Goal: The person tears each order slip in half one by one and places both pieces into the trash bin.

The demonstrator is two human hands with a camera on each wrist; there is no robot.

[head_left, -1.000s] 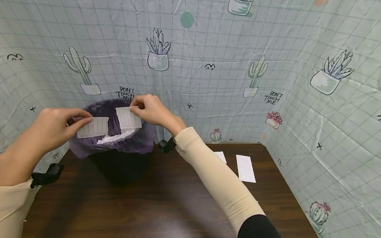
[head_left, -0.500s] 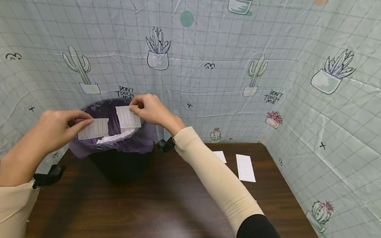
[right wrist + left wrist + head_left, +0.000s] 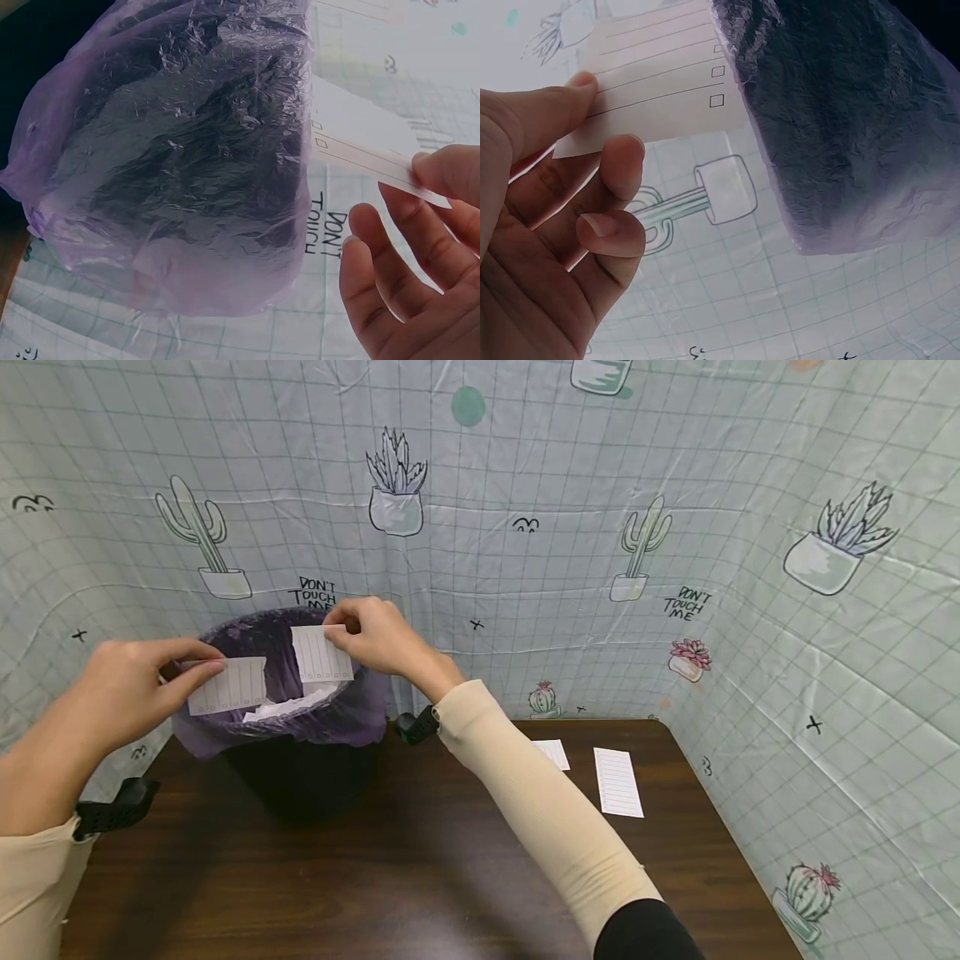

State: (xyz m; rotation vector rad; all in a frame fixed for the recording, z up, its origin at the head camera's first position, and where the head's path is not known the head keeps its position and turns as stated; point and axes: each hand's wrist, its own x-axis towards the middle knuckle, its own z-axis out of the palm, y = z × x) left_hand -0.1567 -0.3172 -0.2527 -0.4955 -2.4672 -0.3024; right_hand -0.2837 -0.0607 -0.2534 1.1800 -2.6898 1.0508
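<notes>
A torn piece of lined paper (image 3: 231, 686) with small checkboxes is pinched at its corner by my left hand (image 3: 131, 689). My right hand (image 3: 382, 635) pinches a second torn piece (image 3: 321, 653) by its upper right corner. Both pieces hang over the mouth of a black trash bin (image 3: 300, 777) lined with a purple bag (image 3: 352, 718). White paper scraps (image 3: 292, 704) lie inside the bag. In the left wrist view, thumb and fingers hold the paper (image 3: 660, 82) beside the bag's rim; in the right wrist view, the other piece (image 3: 367, 161) is partly hidden behind the bag.
The bin stands at the back left of a dark wooden table (image 3: 315, 893). At the back right lie a lined paper sheet (image 3: 618, 782) and a smaller paper (image 3: 553, 753), partly covered by the right sleeve. A cactus-print cloth (image 3: 480, 568) rises behind the table.
My left hand has shifted slightly left with its paper piece, widening the gap between the two pieces. The right hand has stayed nearly in place.
</notes>
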